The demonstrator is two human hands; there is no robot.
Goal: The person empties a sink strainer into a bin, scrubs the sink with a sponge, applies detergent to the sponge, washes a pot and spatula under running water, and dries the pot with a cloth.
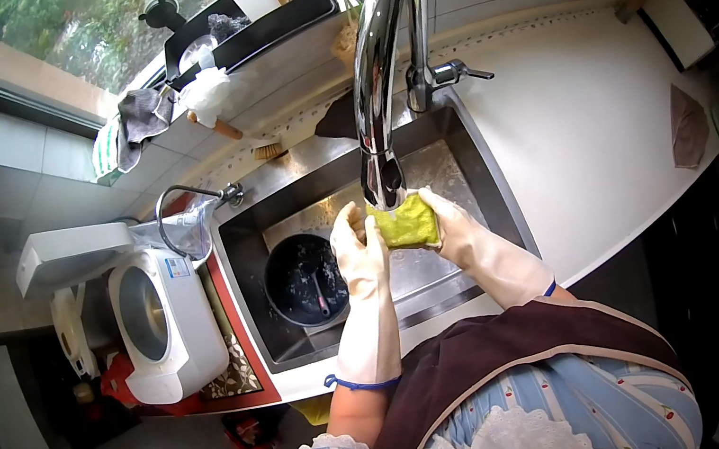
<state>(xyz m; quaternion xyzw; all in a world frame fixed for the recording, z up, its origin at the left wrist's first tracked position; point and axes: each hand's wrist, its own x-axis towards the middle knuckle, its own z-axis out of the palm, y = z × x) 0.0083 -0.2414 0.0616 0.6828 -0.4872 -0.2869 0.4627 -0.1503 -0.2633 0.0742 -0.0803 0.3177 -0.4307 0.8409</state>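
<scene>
Both of my hands wear long cream rubber gloves with blue cuffs, over the sink under the tap. My right hand (448,220) grips the right edge of a yellow-green sponge (408,224), which looks soft and cloth-covered. On its other side my left hand (357,242) is open, its fingers apart from the thumb. That thumb lies against the left edge of the sponge. The curved chrome tap (372,78) ends right above the sponge and hides part of its top. Left of my hands, a dark pot (281,281) with a utensil in it stands in the steel sink (492,182).
A white appliance (189,322) with its lid up stands left of the sink. Behind the sink are a brush (266,149) and the tap lever (472,73). White counter (581,118) extends to the right, with a brown cloth (687,126) at its edge.
</scene>
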